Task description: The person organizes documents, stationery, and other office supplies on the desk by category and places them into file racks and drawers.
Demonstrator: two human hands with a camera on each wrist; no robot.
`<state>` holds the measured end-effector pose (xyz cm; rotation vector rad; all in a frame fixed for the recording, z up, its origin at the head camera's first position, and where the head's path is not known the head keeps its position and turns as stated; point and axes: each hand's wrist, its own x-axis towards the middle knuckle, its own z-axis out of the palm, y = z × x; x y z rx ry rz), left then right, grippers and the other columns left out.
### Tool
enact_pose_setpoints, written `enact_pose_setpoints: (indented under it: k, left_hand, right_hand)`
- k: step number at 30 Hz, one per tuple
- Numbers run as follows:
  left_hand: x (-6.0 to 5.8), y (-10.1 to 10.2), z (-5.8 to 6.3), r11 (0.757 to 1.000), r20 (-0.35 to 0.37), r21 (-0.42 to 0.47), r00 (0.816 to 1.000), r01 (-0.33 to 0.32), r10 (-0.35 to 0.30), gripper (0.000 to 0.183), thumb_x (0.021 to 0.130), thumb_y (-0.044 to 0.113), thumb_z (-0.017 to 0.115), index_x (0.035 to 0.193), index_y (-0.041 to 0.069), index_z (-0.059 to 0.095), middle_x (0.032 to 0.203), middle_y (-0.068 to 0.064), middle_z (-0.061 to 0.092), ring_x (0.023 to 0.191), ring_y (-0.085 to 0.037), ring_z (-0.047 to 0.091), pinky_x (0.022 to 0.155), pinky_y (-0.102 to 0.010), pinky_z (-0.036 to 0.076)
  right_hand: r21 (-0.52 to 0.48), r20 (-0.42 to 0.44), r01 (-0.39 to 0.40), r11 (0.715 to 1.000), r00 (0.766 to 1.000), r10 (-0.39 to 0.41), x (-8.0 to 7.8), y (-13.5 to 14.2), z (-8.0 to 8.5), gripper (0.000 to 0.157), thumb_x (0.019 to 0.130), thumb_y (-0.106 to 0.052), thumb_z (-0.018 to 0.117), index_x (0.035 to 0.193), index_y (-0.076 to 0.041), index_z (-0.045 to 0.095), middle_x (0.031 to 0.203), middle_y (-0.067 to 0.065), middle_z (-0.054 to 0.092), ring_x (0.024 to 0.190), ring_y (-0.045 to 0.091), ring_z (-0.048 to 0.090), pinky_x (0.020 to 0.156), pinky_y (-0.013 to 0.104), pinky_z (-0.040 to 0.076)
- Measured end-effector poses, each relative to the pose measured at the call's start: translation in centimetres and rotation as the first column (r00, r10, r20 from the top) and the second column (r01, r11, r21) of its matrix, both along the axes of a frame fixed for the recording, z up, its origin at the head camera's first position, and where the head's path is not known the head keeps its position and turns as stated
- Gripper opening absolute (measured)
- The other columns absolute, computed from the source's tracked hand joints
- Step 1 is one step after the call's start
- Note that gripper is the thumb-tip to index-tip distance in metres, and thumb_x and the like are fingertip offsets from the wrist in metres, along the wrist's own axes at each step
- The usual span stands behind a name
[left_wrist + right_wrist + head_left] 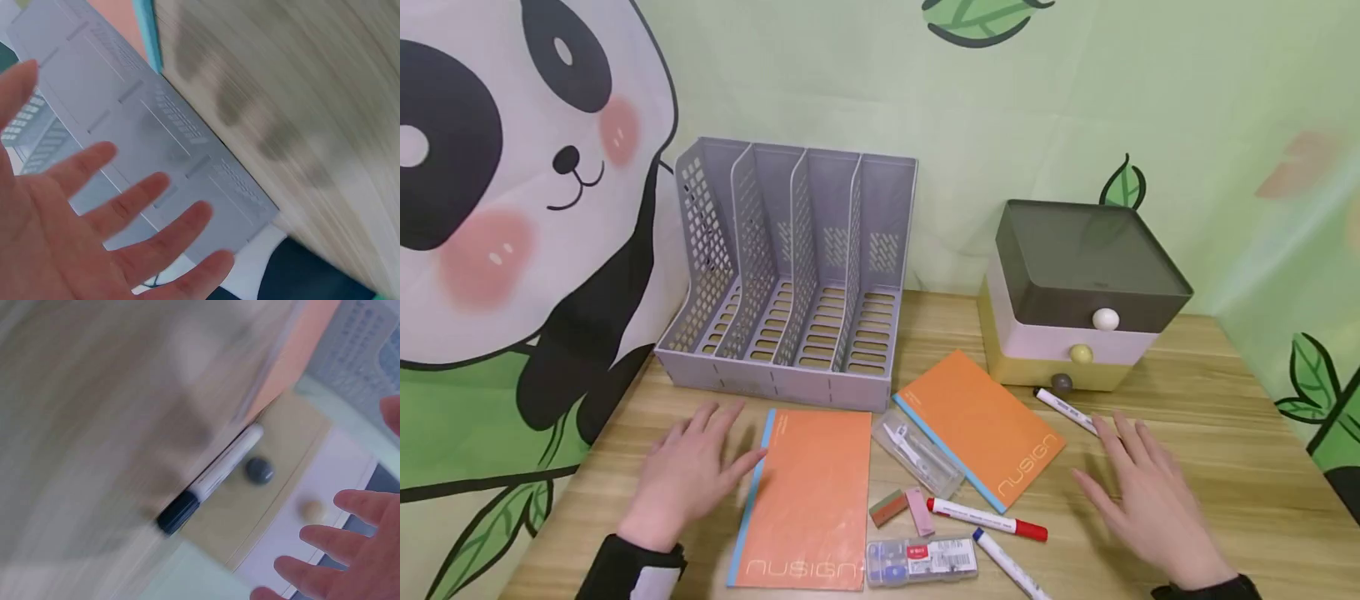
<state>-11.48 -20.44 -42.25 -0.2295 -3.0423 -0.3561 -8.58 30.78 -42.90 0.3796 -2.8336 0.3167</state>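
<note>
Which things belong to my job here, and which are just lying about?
Likely the job's, by closeness:
left notebook, near left hand
black-capped marker, near right hand

Seemingly just around:
right notebook
red marker
blue marker
small blocks
clear case
labelled box
file rack
drawer unit

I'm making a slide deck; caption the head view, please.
Left hand and right hand over a wooden desk, with orange notebooks, markers, a purple file rack and stacked drawers.

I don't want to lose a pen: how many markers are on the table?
3: a black-ended marker by the drawers, partly behind the right hand; a red-capped marker near the angled notebook; a blue-ended marker beside the labelled box. Any inside the drawers would be hidden.
</note>
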Motion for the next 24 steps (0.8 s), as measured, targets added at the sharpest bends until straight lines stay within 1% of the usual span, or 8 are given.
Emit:
enact_pose_setpoints:
  k: [3,7,11,13,16,20,22,24]
  left_hand:
    - [0.1,0.9,-0.1,0.999,-0.024,0.053,1.0,0.001,0.0,0.072,0.089,0.057,0.053,0.135,0.003,0.048,0.122,-0.027,0.052,0.097,-0.051,0.054,0.073,-0.064,0.047]
    - [0.2,2.1,-0.3,0.994,-0.017,0.11,0.999,-0.029,0.031,0.063,0.088,0.045,0.061,0.123,-0.006,0.052,0.109,-0.028,0.057,0.086,-0.046,0.059,0.068,-0.058,0.05]
    - [0.3,3.3,-0.6,0.988,0.041,0.135,0.997,-0.07,0.065,0.065,0.084,0.044,0.066,0.115,-0.012,0.05,0.098,-0.028,0.058,0.081,-0.044,0.06,0.065,-0.054,0.05]
    - [0.3,3.7,-0.7,0.988,0.076,0.131,0.994,-0.087,0.077,0.068,0.081,0.045,0.068,0.111,-0.013,0.049,0.091,-0.026,0.058,0.078,-0.041,0.06,0.062,-0.051,0.051]
    - [0.3,4.0,-1.0,0.987,0.132,0.113,0.987,-0.111,0.096,0.079,0.077,0.051,0.071,0.109,-0.017,0.047,0.087,-0.028,0.058,0.075,-0.041,0.06,0.06,-0.049,0.052]
    - [0.4,4.3,-1.2,0.978,0.213,0.121,0.967,-0.17,0.142,0.085,0.071,0.057,0.073,0.103,-0.017,0.047,0.079,-0.024,0.057,0.068,-0.037,0.059,0.057,-0.045,0.052]
    - [0.5,4.4,-1.3,0.969,0.248,0.139,0.955,-0.203,0.165,0.08,0.068,0.057,0.075,0.096,-0.012,0.048,0.073,-0.018,0.054,0.063,-0.031,0.056,0.053,-0.04,0.049]
    - [0.5,4.5,-1.4,0.962,0.267,0.152,0.947,-0.226,0.18,0.073,0.066,0.054,0.078,0.09,-0.008,0.048,0.07,-0.013,0.05,0.059,-0.026,0.052,0.049,-0.036,0.044]
  right_hand:
    - [-0.038,-0.051,-0.062,0.997,0.997,0.06,-0.6,-1.7,0.6,0.067,0.089,-0.035,0.063,0.141,-0.001,0.039,0.138,0.03,0.041,0.122,0.051,0.038,0.094,0.067,0.033]
    - [-0.081,-0.084,-0.148,0.986,0.986,0.141,-1.5,-4.6,1.1,0.058,0.086,-0.028,0.067,0.132,0.001,0.048,0.129,0.023,0.051,0.115,0.04,0.05,0.088,0.057,0.046]
    - [-0.111,-0.048,-0.233,0.966,0.972,0.228,-2.2,-7.8,1.4,0.048,0.085,-0.025,0.069,0.124,-0.002,0.055,0.117,0.014,0.059,0.1,0.029,0.06,0.076,0.044,0.053]
    - [-0.118,-0.022,-0.273,0.955,0.962,0.272,-2.5,-9.5,1.5,0.045,0.084,-0.024,0.069,0.122,-0.003,0.056,0.113,0.011,0.061,0.097,0.025,0.061,0.075,0.04,0.053]
    - [-0.115,0.001,-0.325,0.939,0.945,0.327,-2.9,-11.9,1.5,0.043,0.083,-0.025,0.069,0.121,-0.006,0.058,0.11,0.007,0.063,0.096,0.02,0.061,0.076,0.037,0.054]
    - [-0.114,0.024,-0.382,0.917,0.922,0.387,-3.4,-14.7,1.5,0.042,0.083,-0.027,0.069,0.12,-0.009,0.059,0.107,0.004,0.064,0.093,0.015,0.061,0.072,0.035,0.054]
    - [-0.111,0.043,-0.4,0.91,0.913,0.406,-3.6,-15.8,1.4,0.042,0.083,-0.028,0.068,0.12,-0.009,0.059,0.106,0.003,0.063,0.089,0.013,0.06,0.068,0.033,0.054]
    - [-0.107,0.064,-0.415,0.903,0.904,0.423,-3.9,-16.9,1.4,0.042,0.083,-0.028,0.067,0.119,-0.008,0.059,0.105,0.004,0.063,0.088,0.013,0.059,0.07,0.034,0.053]
